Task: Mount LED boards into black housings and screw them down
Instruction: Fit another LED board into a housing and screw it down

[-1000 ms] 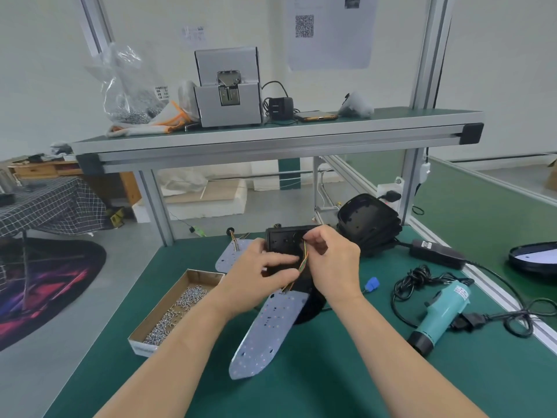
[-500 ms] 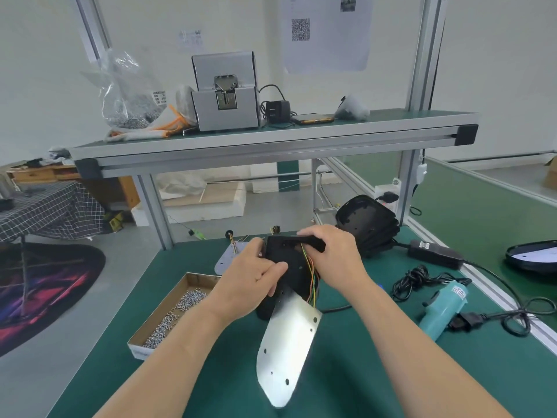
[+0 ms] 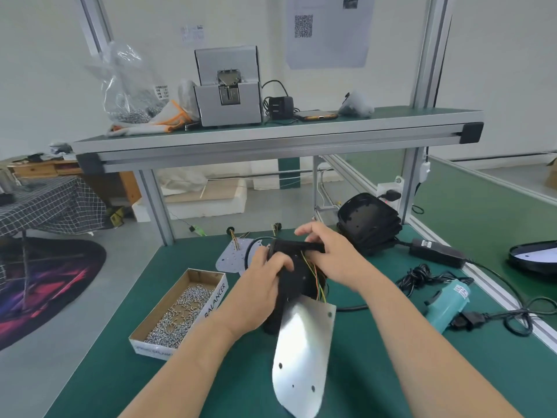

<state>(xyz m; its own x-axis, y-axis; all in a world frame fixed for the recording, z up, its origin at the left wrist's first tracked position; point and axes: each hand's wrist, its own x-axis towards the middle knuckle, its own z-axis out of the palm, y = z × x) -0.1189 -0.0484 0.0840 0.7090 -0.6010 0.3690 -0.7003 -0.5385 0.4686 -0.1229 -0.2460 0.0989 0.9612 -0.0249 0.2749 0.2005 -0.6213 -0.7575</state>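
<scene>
A black housing (image 3: pixel 297 277) stands tilted on the green bench at centre. My left hand (image 3: pixel 265 285) grips its left side. My right hand (image 3: pixel 331 254) holds its upper right edge, thumb under the rim and fingers partly spread above. Thin coloured wires (image 3: pixel 316 276) run from the housing down to an LED board (image 3: pixel 304 357), which hangs toward me with its bare silver back showing. A second LED board (image 3: pixel 230 257) lies flat behind my left hand. A stack of black housings (image 3: pixel 369 221) sits at the back right.
An open cardboard box of screws (image 3: pixel 177 312) lies left of my hands. A teal electric screwdriver (image 3: pixel 449 306) with its cable and a black power brick (image 3: pixel 434 251) lie on the right. A shelf (image 3: pixel 271 137) overhead carries a screw feeder and bags.
The housing has been tipped up and turned. The LED board flipped from its LED face to its bare back and swung nearer to me. My right fingers lifted off the housing's top.
</scene>
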